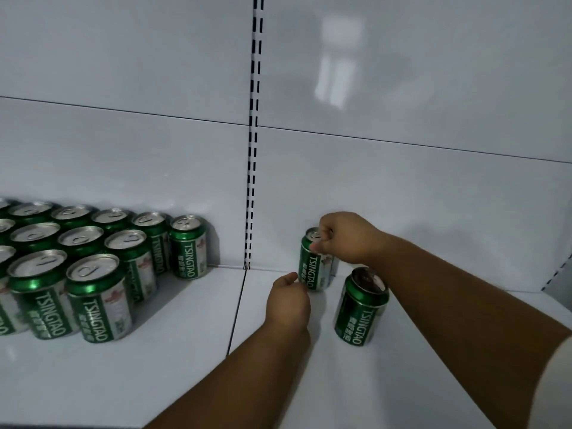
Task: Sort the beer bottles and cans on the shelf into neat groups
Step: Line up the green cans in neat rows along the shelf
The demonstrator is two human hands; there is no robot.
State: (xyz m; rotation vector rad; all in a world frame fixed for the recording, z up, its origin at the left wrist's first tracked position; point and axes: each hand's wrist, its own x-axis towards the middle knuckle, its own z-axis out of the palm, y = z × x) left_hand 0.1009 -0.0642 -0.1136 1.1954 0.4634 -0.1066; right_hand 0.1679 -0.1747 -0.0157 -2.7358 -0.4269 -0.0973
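Observation:
A green Tsingtao beer can (pixel 312 267) stands upright near the back wall on the right shelf section. My right hand (pixel 343 238) grips its top rim from above. My left hand (pixel 288 297) rests against the can's lower left side, fingers curled. A second green can (pixel 360 308) stands just in front and to the right, partly under my right forearm. On the left shelf section, several identical green cans (pixel 96 286) stand upright in neat rows.
The white shelf (pixel 185 351) has a seam and a slotted upright (pixel 252 181) dividing left and right sections. A white back panel (pixel 433 196) stands close behind the cans. The shelf's right side ends at another slotted rail (pixel 557 274).

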